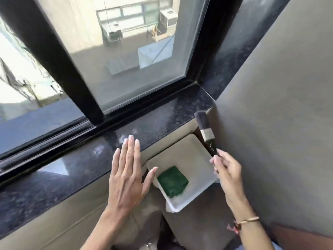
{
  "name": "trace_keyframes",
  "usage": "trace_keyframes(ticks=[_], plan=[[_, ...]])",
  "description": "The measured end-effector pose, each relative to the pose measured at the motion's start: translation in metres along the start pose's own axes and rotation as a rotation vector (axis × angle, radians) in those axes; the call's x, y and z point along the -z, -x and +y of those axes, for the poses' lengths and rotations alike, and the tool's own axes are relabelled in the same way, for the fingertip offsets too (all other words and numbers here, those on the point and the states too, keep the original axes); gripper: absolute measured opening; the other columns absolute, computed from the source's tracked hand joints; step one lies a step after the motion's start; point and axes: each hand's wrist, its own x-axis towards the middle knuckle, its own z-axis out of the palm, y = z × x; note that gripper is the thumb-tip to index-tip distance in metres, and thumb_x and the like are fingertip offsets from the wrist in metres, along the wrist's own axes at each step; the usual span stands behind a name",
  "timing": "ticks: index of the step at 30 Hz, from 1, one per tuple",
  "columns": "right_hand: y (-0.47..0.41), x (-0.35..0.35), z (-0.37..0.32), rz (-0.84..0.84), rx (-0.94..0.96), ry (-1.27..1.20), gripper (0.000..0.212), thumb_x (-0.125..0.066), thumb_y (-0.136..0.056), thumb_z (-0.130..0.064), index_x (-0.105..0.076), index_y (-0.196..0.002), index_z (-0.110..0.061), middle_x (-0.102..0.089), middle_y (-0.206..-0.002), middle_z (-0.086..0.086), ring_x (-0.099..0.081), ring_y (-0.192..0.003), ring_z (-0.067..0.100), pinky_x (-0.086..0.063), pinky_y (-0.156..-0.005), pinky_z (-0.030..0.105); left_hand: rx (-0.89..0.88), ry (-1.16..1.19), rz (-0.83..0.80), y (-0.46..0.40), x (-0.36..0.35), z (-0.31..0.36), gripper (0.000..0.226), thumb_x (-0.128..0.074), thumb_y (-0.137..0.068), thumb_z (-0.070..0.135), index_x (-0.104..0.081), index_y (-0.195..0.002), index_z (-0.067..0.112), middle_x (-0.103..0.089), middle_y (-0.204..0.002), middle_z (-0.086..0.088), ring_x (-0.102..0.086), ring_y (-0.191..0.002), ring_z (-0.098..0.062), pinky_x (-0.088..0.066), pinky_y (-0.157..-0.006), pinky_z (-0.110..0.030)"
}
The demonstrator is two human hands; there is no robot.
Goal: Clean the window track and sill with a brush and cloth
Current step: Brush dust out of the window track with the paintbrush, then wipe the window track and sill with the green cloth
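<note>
A dark speckled stone sill [75, 170] runs below the black window track [54, 139], with pale dust smears near its middle. My left hand [126, 174] lies flat and open, fingers together, over the sill's front edge. My right hand [227, 170] grips the black handle of a paintbrush [204, 127], bristles pointing up towards the sill's right end by the wall. A folded green cloth [172, 181] rests in a white tray [182, 152] between my hands, below the sill.
A black frame post [59, 69] divides the glass panes. A grey wall [279, 114] rises close on the right. Beige upholstery [59, 221] sits under the sill. A bracelet circles my right wrist.
</note>
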Motion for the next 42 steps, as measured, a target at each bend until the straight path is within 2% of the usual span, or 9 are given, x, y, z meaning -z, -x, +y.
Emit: trace_keyframes(ticks=[4,7,16,22,24,27,30,36,42], plan=[[-0.087,-0.021,-0.031,0.093,0.256,0.359,0.024,-0.06,-0.097,0.0,-0.071,-0.119,0.0,-0.075,-0.102,0.018,-0.071,-0.095,0.029,-0.055,-0.092,0.039,0.023,-0.026,0.049,-0.033,-0.01,0.016,0.084,-0.038,-0.107,0.058,-0.022,-0.165,-0.001,-0.022,-0.175,-0.02,-0.024,-0.162,-0.033,-0.031,-0.128,-0.055],[-0.126,-0.037,-0.04,0.144,0.361,0.503,0.023,-0.065,-0.093,0.004,-0.072,-0.115,0.007,-0.069,-0.107,0.031,-0.066,-0.101,0.045,-0.042,-0.094,0.036,0.036,-0.05,0.055,-0.052,-0.012,0.028,0.084,-0.036,-0.107,0.059,-0.022,-0.165,-0.001,-0.021,-0.175,-0.02,-0.023,-0.163,-0.032,-0.029,-0.13,-0.053],[-0.158,-0.033,-0.039,0.211,0.515,0.609,0.034,-0.068,-0.097,-0.018,-0.068,-0.126,0.0,-0.073,-0.115,0.021,-0.067,-0.108,0.04,-0.048,-0.095,0.043,0.034,-0.081,0.013,-0.063,-0.009,0.057,0.081,-0.032,-0.109,0.058,-0.034,-0.16,-0.005,-0.03,-0.17,-0.023,-0.033,-0.158,-0.037,-0.035,-0.126,-0.055],[-0.113,-0.018,0.014,0.328,0.9,0.542,0.019,-0.062,-0.102,-0.022,-0.065,-0.119,-0.012,-0.064,-0.12,0.007,-0.06,-0.113,0.027,-0.045,-0.103,0.034,-0.066,0.104,-0.066,-0.004,-0.039,0.094,0.076,-0.046,-0.107,0.049,-0.033,-0.16,-0.003,-0.034,-0.169,-0.024,-0.032,-0.159,-0.036,-0.028,-0.13,-0.051],[-0.089,-0.023,0.058,0.117,0.765,0.612,0.014,-0.062,-0.101,-0.017,-0.064,-0.114,-0.012,-0.064,-0.115,0.007,-0.061,-0.109,0.027,-0.05,-0.098,0.036,-0.082,0.147,-0.149,0.02,-0.063,0.102,0.07,-0.049,-0.106,0.042,-0.039,-0.157,-0.005,-0.042,-0.165,-0.025,-0.039,-0.155,-0.037,-0.034,-0.127,-0.049],[-0.068,-0.033,0.117,-0.308,0.19,0.795,0.032,-0.067,-0.097,-0.025,-0.061,-0.125,-0.011,-0.066,-0.122,0.011,-0.063,-0.116,0.032,-0.054,-0.095,0.045,-0.059,0.179,-0.367,0.038,-0.105,0.111,0.058,-0.063,-0.099,0.023,-0.053,-0.147,-0.008,-0.056,-0.152,-0.028,-0.058,-0.14,-0.041,-0.052,-0.114,-0.051],[-0.064,-0.042,0.155,-0.542,-0.234,0.866,0.055,-0.074,-0.088,-0.046,-0.053,-0.13,-0.017,-0.067,-0.127,0.011,-0.063,-0.119,0.035,-0.055,-0.094,0.043,0.049,0.147,-0.827,0.024,-0.147,0.106,0.073,-0.062,-0.098,0.011,-0.028,-0.162,-0.001,-0.037,-0.166,-0.025,-0.042,-0.153,-0.039,-0.039,-0.124,-0.047],[-0.06,-0.065,0.195,-0.472,-0.402,0.778,0.055,-0.085,-0.08,-0.03,-0.059,-0.125,-0.01,-0.069,-0.125,0.016,-0.066,-0.116,0.036,-0.057,-0.096,0.043,0.206,0.215,-1.24,-0.009,-0.202,0.084,0.062,-0.066,-0.096,0.014,-0.038,-0.151,0.008,-0.047,-0.147,-0.02,-0.053,-0.134,-0.038,-0.052,-0.105,-0.047],[-0.059,-0.038,0.165,-0.344,-0.431,0.298,0.025,-0.09,-0.068,-0.009,-0.078,-0.089,-0.014,-0.075,-0.082,0.001,-0.07,-0.083,0.019,-0.049,-0.057,0.007,0.457,0.63,-1.219,-0.027,-0.149,0.078,0.05,-0.079,-0.09,0.023,-0.06,-0.132,0.004,-0.068,-0.13,-0.015,-0.066,-0.121,-0.033,-0.054,-0.093,-0.032]])
